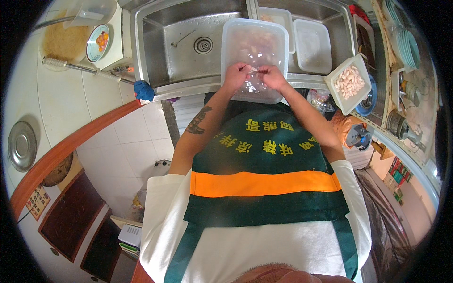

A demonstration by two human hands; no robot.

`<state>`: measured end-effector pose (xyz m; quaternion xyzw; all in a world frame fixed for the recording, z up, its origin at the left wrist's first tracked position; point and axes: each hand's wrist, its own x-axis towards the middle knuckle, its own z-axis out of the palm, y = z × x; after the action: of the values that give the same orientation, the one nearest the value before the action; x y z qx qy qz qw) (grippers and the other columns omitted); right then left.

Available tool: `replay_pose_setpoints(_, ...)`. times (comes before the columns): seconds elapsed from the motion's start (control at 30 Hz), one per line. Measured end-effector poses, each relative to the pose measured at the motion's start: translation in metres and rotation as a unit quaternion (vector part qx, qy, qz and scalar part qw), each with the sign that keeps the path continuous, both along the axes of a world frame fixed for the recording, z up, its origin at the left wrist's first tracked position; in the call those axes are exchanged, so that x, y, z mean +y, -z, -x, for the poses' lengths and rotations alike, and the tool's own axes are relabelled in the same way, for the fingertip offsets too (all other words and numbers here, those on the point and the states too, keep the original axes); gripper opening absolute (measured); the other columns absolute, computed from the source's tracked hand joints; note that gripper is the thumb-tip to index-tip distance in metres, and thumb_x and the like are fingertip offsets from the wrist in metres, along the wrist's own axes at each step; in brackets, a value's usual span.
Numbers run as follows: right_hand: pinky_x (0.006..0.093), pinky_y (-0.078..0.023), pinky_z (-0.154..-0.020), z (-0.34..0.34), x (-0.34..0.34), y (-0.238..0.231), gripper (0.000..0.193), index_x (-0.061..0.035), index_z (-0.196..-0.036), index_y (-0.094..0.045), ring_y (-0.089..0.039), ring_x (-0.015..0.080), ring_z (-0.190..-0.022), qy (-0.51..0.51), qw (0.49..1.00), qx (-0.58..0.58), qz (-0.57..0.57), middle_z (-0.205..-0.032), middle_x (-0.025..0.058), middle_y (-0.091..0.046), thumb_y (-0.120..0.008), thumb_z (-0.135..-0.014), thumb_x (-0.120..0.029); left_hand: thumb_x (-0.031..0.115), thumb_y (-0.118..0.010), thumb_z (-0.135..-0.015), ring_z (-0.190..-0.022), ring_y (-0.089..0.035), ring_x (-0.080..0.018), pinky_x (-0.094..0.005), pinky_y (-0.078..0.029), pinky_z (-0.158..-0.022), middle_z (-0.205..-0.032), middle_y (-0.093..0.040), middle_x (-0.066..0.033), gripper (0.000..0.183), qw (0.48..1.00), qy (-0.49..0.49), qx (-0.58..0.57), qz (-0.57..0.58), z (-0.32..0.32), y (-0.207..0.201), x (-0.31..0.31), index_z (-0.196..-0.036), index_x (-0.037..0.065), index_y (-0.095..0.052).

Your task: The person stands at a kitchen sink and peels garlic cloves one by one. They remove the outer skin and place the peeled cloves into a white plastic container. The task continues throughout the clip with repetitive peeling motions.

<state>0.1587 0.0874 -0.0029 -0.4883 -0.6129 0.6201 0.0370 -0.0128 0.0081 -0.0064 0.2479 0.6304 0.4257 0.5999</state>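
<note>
A translucent white plastic tub (254,96) holds cloudy water with pale pinkish pieces of raw meat (250,41) under the surface. Over its near half, my left hand (238,76) and my right hand (272,77) are close together with fingers pinched. Between the fingertips is a small pale piece of meat (253,70), which both hands seem to grip; its exact kind is too small to tell. To the right, a tilted white container (340,97) is filled with similar pale, elongated pieces (349,81).
The tub straddles the divider of a steel double sink (165,35) with a drain (203,45) on the left. Two white trays (312,46) (278,16) sit in the right basin. A bowl (97,43) with orange pieces stands left; stacked teal plates (406,49) stand right.
</note>
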Motion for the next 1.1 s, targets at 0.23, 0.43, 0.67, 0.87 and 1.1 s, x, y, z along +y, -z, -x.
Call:
replay_pose_setpoints(0.23,0.023,-0.039,-0.049,0.011,0.003,-0.017,0.017,0.0002,-0.104,-0.068,-0.052,0.0077,-0.059,0.153,0.969,0.052,0.185,-0.081,0.0035,-0.066,-0.067,-0.088,-0.006,0.015,-0.06,-0.096,-0.078,-0.067,-0.0136,-0.0259,-0.053,-0.065,-0.093,-0.07,-0.0091,0.025,0.999,0.016,-0.028,-0.007,-0.004,0.0,0.002,-0.113,-0.004,-0.063)
replay_pose_setpoints(0.43,0.0217,-0.038,-0.047,0.008,0.001,-0.015,0.018,-0.0004,-0.105,-0.069,-0.051,0.0069,-0.057,0.145,0.974,0.032,0.169,-0.078,0.0023,-0.065,-0.066,-0.088,-0.005,0.009,-0.063,-0.093,-0.077,-0.068,-0.016,-0.0274,-0.055,-0.068,-0.094,-0.07,-0.0118,0.026,0.998,0.009,-0.054,-0.034,-0.005,0.014,-0.004,-0.115,-0.005,-0.062)
replay_pose_setpoints(0.67,0.0227,-0.04,-0.049,0.009,0.0,-0.009,0.017,-0.0004,-0.104,-0.07,-0.053,0.008,-0.059,0.094,0.986,0.035,0.133,-0.077,0.0034,-0.065,-0.06,-0.09,-0.005,0.008,-0.064,-0.089,-0.073,-0.067,-0.0147,-0.0276,-0.054,-0.067,-0.091,-0.07,-0.0113,0.025,1.0,0.024,0.009,-0.007,-0.004,0.012,0.007,-0.112,-0.004,-0.065)
replay_pose_setpoints(0.87,0.0227,-0.044,-0.052,0.01,-0.003,-0.006,0.018,-0.0001,-0.103,-0.069,-0.056,0.0088,-0.062,0.131,0.98,0.049,0.138,-0.077,0.0044,-0.065,-0.059,-0.088,-0.003,0.006,-0.064,-0.086,-0.076,-0.066,-0.0155,-0.028,-0.053,-0.069,-0.091,-0.071,-0.0096,0.023,0.997,0.031,0.071,-0.005,-0.008,0.002,0.009,-0.107,-0.003,-0.069)
replay_pose_setpoints(1.1,0.023,-0.048,-0.055,0.008,-0.002,-0.002,0.019,0.0005,-0.105,-0.068,-0.058,0.0095,-0.064,0.126,0.981,0.065,0.13,-0.08,0.0048,-0.066,-0.057,-0.09,-0.001,0.008,-0.067,-0.085,-0.084,-0.066,-0.0159,-0.0309,-0.052,-0.077,-0.096,-0.072,-0.007,0.025,0.998,0.007,0.059,-0.003,-0.015,0.016,0.008,-0.109,0.003,-0.071)
